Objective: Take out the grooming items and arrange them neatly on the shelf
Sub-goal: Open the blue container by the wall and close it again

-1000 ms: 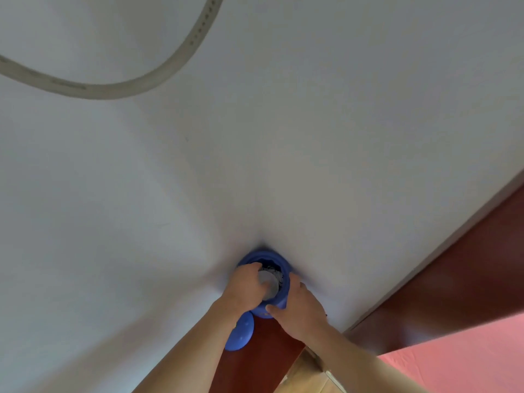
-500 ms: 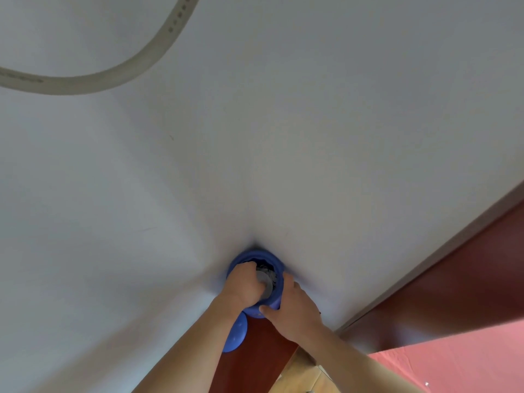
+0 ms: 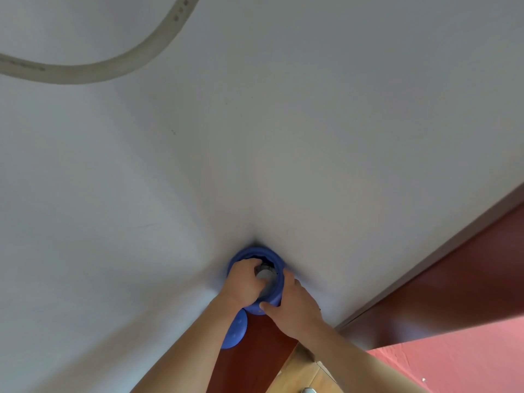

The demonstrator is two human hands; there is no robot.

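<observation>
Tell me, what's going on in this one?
A person is working at a blue container that sits in a corner between white walls. The right hand holds the container by its side, while the left hand reaches into the open top and grips a white item. A blue lid lies just below, on a red-brown surface. Nothing has been taken out and set down in view yet.

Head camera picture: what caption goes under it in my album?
Left hand grips a white item inside the blue container; right hand holds its side.
</observation>
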